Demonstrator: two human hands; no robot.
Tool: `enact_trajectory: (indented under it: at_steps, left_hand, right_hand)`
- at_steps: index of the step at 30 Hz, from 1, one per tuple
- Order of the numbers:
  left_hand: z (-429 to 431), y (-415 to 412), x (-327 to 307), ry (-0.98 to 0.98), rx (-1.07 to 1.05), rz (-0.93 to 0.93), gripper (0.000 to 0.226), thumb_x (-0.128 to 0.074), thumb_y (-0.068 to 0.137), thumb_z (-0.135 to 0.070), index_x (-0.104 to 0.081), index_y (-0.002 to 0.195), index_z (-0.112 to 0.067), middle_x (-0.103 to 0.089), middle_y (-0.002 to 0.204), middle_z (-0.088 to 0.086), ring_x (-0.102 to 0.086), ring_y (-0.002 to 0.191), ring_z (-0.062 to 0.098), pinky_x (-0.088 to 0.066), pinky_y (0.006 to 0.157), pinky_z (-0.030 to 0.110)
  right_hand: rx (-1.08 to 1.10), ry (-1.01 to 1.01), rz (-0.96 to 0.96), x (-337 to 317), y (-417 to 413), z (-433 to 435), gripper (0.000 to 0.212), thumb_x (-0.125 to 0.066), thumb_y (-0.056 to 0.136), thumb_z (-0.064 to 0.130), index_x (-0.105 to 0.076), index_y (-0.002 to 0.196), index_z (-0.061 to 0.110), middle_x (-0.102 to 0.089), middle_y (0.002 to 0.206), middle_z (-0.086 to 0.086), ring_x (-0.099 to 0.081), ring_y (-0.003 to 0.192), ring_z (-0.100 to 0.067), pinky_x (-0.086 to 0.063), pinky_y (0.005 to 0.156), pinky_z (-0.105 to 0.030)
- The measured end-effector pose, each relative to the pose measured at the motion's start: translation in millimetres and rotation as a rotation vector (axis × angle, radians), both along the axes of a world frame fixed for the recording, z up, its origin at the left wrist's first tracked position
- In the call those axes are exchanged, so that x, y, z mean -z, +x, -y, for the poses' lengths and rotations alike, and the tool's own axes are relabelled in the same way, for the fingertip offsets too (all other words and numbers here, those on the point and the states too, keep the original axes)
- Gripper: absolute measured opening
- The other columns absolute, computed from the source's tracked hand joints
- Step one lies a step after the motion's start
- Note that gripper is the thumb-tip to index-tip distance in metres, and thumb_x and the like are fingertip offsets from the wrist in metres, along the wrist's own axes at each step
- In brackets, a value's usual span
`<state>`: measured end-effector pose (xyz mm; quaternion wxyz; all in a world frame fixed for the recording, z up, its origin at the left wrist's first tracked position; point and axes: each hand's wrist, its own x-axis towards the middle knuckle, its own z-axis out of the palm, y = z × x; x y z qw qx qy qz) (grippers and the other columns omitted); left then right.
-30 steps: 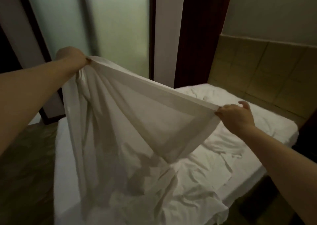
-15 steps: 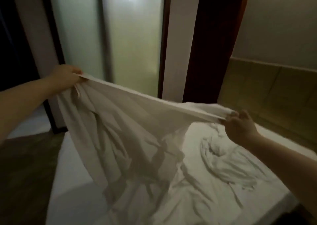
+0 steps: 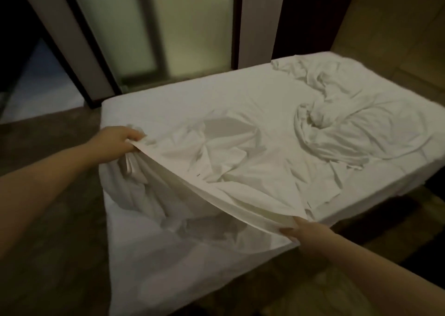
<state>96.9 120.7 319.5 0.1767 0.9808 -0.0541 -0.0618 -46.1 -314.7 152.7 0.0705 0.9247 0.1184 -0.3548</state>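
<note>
The left hand (image 3: 118, 139) is gripping one end of a thin white cotton bedsheet (image 3: 228, 171) with curled fingers near the left corner of the white-covered bed (image 3: 149, 267). The fingertips are disappearing into bunched cloth, so how many layers it is holding is hard to make out. The right hand (image 3: 305, 237) is pinching the same hem at the bed's near edge. Only its thumb side is showing, and the other fingers are lying hidden under the fabric. Between the two hands the hem is stretching as a taut, slightly raised line, while the rest of the sheet is lying rumpled across the middle of the bed and sagging in dim folds beneath the hem, where shadow is swallowing the detail. Toward the bed's far right corner a crumpled heap of white linen (image 3: 337, 127) is resting against the sheet, and its shape is too tangled to read. The tan padded headboard (image 3: 397, 26) is being cut off by the frame's right side. Frosted glass panels (image 3: 192, 26) are standing behind the bed's far edge. The dark wooden floor (image 3: 48, 243) is blurring at the lower corners, and both forearms are running out of the frame.
</note>
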Motion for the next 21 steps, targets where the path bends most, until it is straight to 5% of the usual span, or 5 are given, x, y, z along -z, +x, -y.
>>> enact_trajectory:
  at_steps: [7,10,14,21]
  left_hand:
    - [11,-51,26,-0.003,-0.105,-0.033,0.025,-0.062,0.088,-0.012,-0.066,0.112,-0.006,-0.06,0.119,0.016,-0.052,0.111,0.031,-0.032,0.084,0.025]
    - [15,-68,39,0.002,-0.156,-0.055,0.026,-0.061,0.088,-0.014,-0.065,0.113,-0.007,-0.06,0.12,0.014,-0.052,0.11,0.029,-0.029,0.082,0.022]
    - [24,-91,54,0.015,-0.218,-0.089,0.025,-0.06,0.089,-0.014,-0.065,0.112,-0.005,-0.06,0.119,0.016,-0.052,0.107,0.031,-0.031,0.082,0.027]
    - [22,-109,83,0.019,-0.336,-0.124,0.008,-0.062,0.087,-0.016,-0.062,0.095,-0.017,-0.056,0.096,0.003,-0.049,0.087,0.017,-0.036,0.077,0.028]
  right_hand:
    - [0.018,0.13,-0.128,24,5,21,0.054,-0.049,0.094,0.04,-0.024,0.14,0.055,0.0,0.159,0.005,-0.026,0.14,-0.026,-0.028,0.112,-0.04]
    - [0.042,0.203,-0.145,35,9,25,0.041,-0.044,0.096,0.04,-0.04,0.137,0.044,-0.02,0.156,0.005,-0.035,0.136,-0.02,-0.03,0.111,-0.037]
    - [0.064,0.314,0.134,49,23,7,0.03,-0.039,0.098,0.03,-0.058,0.12,0.026,-0.058,0.125,0.002,-0.056,0.108,-0.017,-0.045,0.09,-0.031]
    - [0.032,0.451,0.402,106,69,-84,0.038,-0.05,0.093,0.03,-0.046,0.129,0.021,-0.056,0.118,-0.002,-0.054,0.106,-0.024,-0.046,0.082,-0.035]
